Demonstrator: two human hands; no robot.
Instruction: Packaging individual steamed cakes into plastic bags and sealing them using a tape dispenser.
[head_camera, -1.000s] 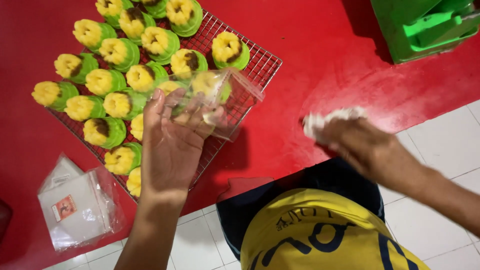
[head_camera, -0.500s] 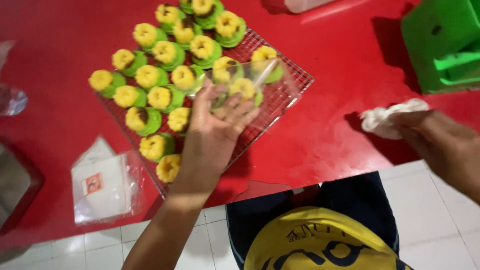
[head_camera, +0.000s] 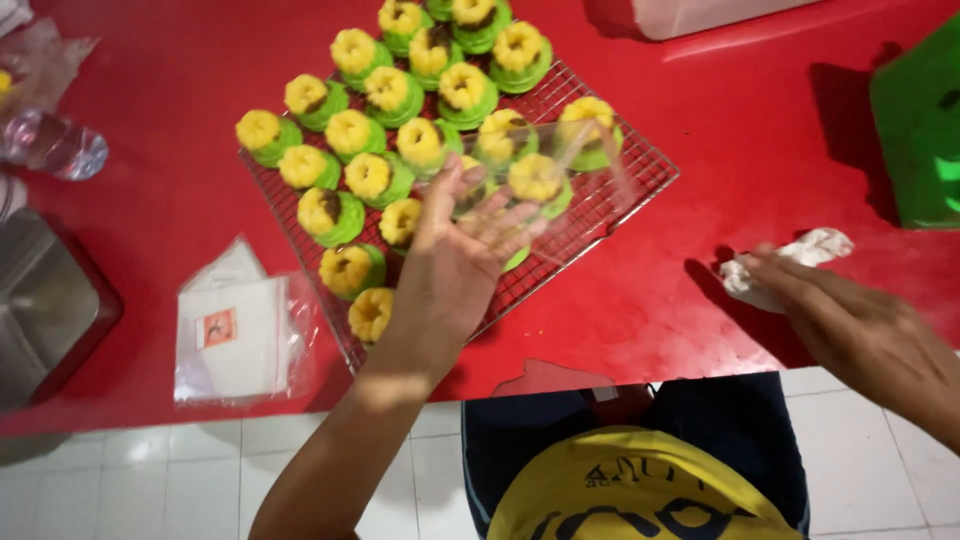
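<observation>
My left hand (head_camera: 455, 262) is raised over a wire cooling rack (head_camera: 620, 200) and holds a clear plastic bag (head_camera: 560, 185) by its near end. Several yellow and green flower-shaped cakes (head_camera: 368, 175) stand on the rack, and a few show through the bag. My right hand (head_camera: 850, 325) rests on the red table (head_camera: 720, 110) at the right, its fingers on a crumpled white tissue (head_camera: 790, 262).
A stack of clear bags with a small label (head_camera: 238, 338) lies left of the rack. A metal container (head_camera: 40, 305) and a clear plastic bottle (head_camera: 50, 145) are at the far left. A green box (head_camera: 920, 130) stands at the right edge.
The view has shifted, so the rack and cakes now sit further right. My right hand has gone from lifting the tissue to pressing it on the table. My left hand keeps the bag.
</observation>
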